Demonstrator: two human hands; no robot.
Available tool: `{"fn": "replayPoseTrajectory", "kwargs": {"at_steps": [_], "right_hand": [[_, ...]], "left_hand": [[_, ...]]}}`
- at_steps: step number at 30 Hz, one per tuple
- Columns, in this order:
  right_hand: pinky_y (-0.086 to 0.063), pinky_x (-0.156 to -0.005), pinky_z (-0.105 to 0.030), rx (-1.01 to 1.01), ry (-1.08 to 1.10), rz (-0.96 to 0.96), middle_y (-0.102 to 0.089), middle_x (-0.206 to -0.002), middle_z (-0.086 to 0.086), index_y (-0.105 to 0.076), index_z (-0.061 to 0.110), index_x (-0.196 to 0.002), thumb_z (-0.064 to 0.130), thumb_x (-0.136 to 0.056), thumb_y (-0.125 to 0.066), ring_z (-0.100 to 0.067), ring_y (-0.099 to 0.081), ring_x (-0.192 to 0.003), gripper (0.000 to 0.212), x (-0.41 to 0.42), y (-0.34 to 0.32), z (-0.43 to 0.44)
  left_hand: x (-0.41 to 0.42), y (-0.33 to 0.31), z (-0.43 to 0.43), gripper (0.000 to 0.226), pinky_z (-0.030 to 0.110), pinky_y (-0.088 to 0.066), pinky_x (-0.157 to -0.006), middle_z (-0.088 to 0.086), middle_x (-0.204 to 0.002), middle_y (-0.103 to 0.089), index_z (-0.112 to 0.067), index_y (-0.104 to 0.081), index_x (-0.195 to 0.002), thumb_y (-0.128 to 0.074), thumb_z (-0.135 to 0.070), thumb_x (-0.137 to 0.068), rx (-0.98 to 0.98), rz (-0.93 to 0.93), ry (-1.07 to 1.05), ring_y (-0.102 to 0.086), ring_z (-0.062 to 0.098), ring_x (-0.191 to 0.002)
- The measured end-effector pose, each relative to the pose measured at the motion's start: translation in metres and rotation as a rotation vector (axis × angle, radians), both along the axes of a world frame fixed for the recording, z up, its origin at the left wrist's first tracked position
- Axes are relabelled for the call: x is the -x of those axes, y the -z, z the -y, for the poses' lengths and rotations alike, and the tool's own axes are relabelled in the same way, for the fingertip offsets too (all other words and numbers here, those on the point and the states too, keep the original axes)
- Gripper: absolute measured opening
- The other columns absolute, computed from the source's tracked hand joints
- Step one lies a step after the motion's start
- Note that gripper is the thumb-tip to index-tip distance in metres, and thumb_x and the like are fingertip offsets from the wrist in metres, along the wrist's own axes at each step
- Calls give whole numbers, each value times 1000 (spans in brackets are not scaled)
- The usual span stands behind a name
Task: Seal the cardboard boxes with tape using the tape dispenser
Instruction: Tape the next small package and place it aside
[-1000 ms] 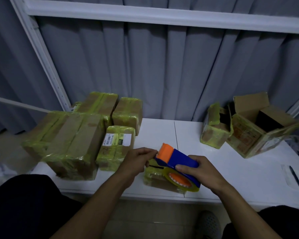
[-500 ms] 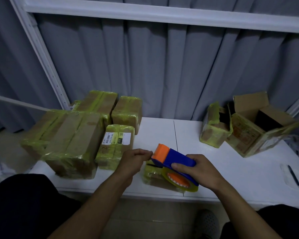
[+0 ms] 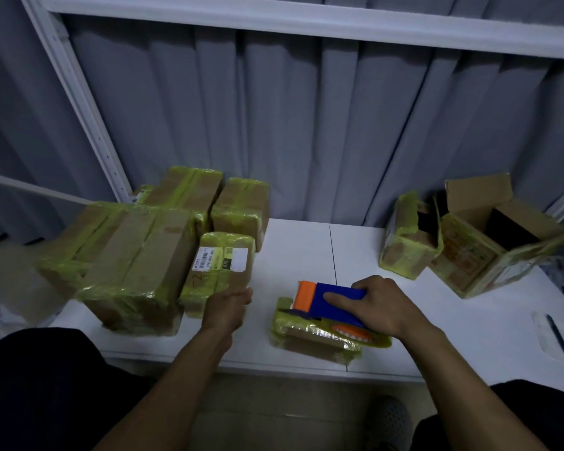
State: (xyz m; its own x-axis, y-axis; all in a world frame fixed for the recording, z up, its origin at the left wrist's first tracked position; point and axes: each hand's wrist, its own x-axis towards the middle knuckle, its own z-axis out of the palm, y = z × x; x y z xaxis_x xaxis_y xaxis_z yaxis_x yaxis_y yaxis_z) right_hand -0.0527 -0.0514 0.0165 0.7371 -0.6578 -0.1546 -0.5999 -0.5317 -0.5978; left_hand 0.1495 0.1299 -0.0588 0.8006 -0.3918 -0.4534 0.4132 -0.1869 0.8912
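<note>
Atop small box (image 3: 306, 336), right hand (image 3: 385, 307) fingers around tape dispenser (image 3: 334, 297); left hand (image 3: 227, 305) fingers unclear

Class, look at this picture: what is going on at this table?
A person is taping boxes at a white table. The right hand grips the tape dispenser, set on a small taped box at the near edge. The left hand is by the labelled box; contact is unclear. Two open boxes wait at right.
</note>
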Motion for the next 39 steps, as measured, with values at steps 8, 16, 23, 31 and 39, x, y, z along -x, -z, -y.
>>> {"fn": "replayPoseTrajectory", "kwargs": {"at_steps": [8, 16, 23, 31, 39], "right_hand": [[-56, -65, -25, 124, 9, -192, -69, -80, 7, -70, 21, -90, 86, -68, -67, -10, -67, -73, 69, -30, 14, 17], [-49, -59, -25, 97, 24, -355, -66, -78, 6, -66, 19, -91, 82, -67, -73, -13, -67, -74, 68, -44, 30, 16], [-53, -62, -28, 79, 44, -410, -67, -81, 3, -66, 19, -88, 84, -64, -72, -16, -67, -75, 69, -49, 35, 16], [-50, -61, -29, 114, 53, -424, -64, -84, 4, -62, 20, -93, 83, -65, -73, -18, -66, -79, 70, -54, 37, 12], [-54, -68, -32, 172, 4, -460, -61, -84, 4, -53, 24, -81, 85, -71, -65, -18, -65, -81, 62, -56, 35, 9]], "left_hand": [[-2, 43, 4, 7, 21, -33, -43, 3, -80, -66, -8, -70, -91, -69, -15, -91, -105, -41, 27, -49, 15, -58], [3, 76, 12, 13, 23, -39, -47, 3, -91, -72, -10, -70, -94, -70, -23, -92, -148, -68, 39, -60, 16, -58], [4, 96, 21, 16, 24, -44, -53, 2, -86, -73, -11, -74, -89, -72, -28, -89, -187, -63, 80, -63, 17, -63], [-1, 100, 24, 37, 24, -50, -61, 1, -94, -71, -15, -75, -95, -84, -43, -74, -321, -36, 266, -65, 19, -77], [15, 91, 28, 35, 15, -48, -93, -17, -115, -70, -27, -67, -126, -67, -37, -93, -8, 282, 456, -63, -4, -109]]}}
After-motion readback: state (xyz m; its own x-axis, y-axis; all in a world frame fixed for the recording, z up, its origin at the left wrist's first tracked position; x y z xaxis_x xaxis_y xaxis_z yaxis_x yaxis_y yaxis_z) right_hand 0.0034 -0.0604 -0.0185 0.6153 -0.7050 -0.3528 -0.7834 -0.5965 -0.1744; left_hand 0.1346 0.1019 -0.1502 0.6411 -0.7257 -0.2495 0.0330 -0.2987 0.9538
